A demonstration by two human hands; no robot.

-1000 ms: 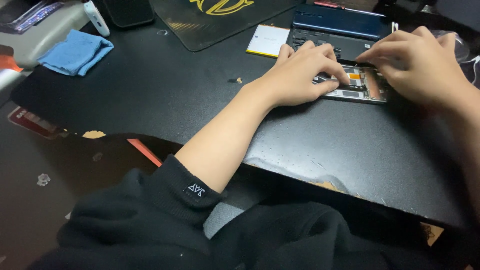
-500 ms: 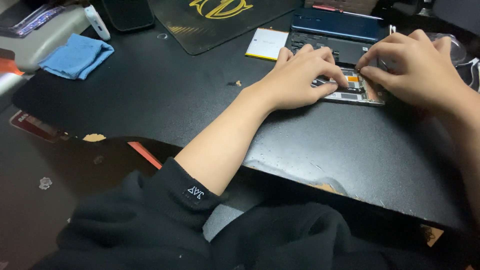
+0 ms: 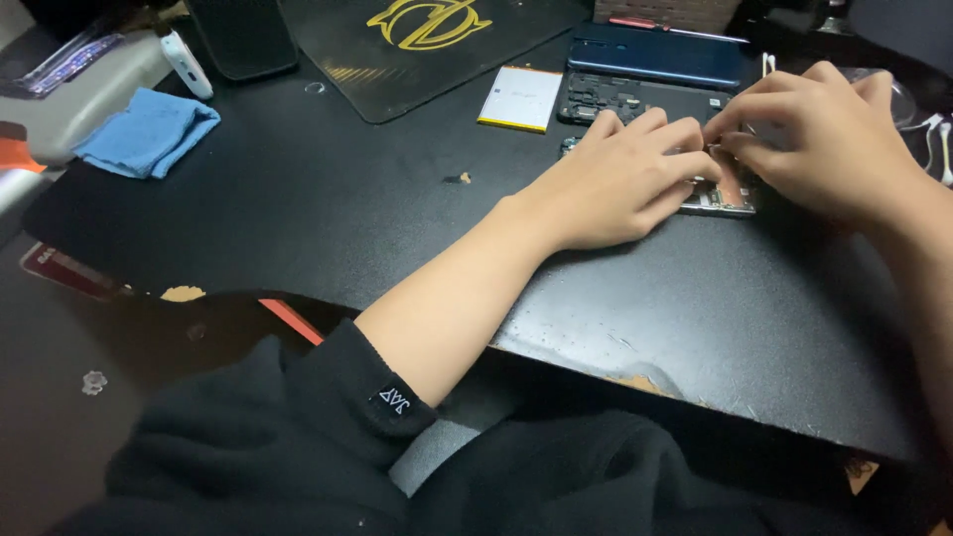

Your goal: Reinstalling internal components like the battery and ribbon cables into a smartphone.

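Black table (image 3: 298, 228), opened phone (image 3: 720, 194) far right under both hands: left hand (image 3: 620, 179) pressing flat, right hand (image 3: 824, 139) fingers pinching tiny part. Prob fragile, light; grip by edges.

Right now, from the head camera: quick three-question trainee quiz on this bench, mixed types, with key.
1. True or false: the left hand rests flat on the opened phone.
2. Which lies farthest left on the table? A) blue cloth B) white battery C) blue back cover
3. Fill in: the right hand pinches at the phone with its ____.

Key: 1 true; 2 A; 3 fingertips.
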